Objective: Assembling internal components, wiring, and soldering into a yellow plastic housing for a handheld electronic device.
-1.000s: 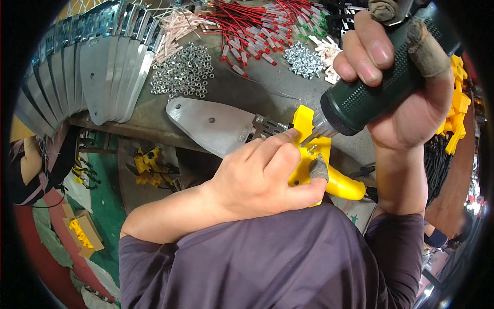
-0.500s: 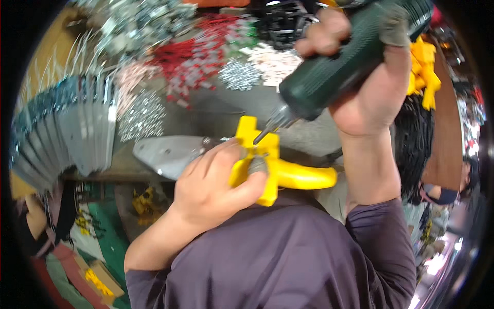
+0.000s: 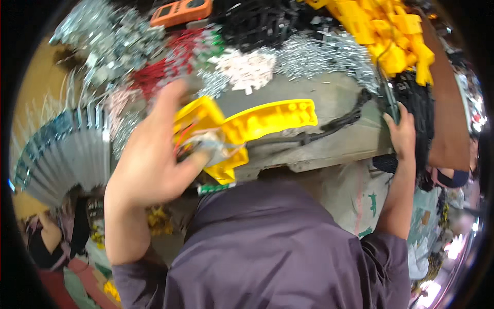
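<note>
My left hand (image 3: 152, 154), blurred, grips the left end of a yellow plastic housing (image 3: 272, 117) between thumb and fingers. The housing's ribbed inside faces up, its curved handle pointing right. Red wires (image 3: 185, 133) and a pale, smeared part sit in the wider end, by my thumb; details there are unclear. Far to the right, my right hand (image 3: 404, 134) is closed around the dark green electric screwdriver (image 3: 392, 109), standing lengthwise at the bench's right side. A black cable (image 3: 334, 126) runs from behind the housing across the bench.
Metal blades (image 3: 85, 139) fan out at left. Piles of red-wired parts (image 3: 154, 74), white pieces (image 3: 244, 68), silver pins (image 3: 321, 56) and yellow housings (image 3: 393, 38) line the back. An orange meter (image 3: 181, 11) lies behind them. Black cords (image 3: 411, 98) hang at right.
The yellow housing has turned over, showing its inside, and moved left with my left hand. My right hand has carried the screwdriver away to the far right. The pale blade no longer shows beside the housing.
</note>
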Tool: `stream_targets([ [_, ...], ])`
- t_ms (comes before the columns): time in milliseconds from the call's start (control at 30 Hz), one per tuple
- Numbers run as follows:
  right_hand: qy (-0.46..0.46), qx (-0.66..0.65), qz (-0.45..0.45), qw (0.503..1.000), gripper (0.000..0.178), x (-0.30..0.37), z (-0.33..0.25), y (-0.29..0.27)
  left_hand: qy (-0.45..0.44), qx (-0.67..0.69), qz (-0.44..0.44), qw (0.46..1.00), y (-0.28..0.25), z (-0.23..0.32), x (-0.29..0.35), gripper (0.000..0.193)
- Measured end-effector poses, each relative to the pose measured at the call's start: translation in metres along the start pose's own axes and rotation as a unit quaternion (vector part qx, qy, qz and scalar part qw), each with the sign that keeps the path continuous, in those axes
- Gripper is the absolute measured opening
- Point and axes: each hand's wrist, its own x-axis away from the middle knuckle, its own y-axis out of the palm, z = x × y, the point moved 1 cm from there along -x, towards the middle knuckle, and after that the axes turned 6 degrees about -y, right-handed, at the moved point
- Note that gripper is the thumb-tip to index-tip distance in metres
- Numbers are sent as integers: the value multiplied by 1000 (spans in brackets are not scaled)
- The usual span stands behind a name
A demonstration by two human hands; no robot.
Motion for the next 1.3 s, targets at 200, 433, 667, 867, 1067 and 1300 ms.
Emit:
stream_targets([
  [200, -112, -13, 213, 971, 39, 7, -19, -16, -59, 89, -110, 988, 20, -26, -33, 79],
  [433, -554, -376, 41, 741, 24, 66, -245, -4, -77, 175, -89, 978, 27, -34, -28, 73],
  [667, -567, -344, 17, 748, 18, 72, -281, 6, -33, 266, -32, 963, 34, -47, -26, 67],
  [867, -587, -311, -26, 747, 18, 75, -283, 3, 9, 283, 38, 958, 37, -54, -24, 71],
  [1067, -608, -311, 33, 730, 16, 67, -281, -8, 124, 183, 192, 956, 31, -54, -25, 40],
  [1300, -596, -180, 77, 779, 14, 40, -313, -19, 112, 192, 182, 958, 36, -52, -23, 44],
])
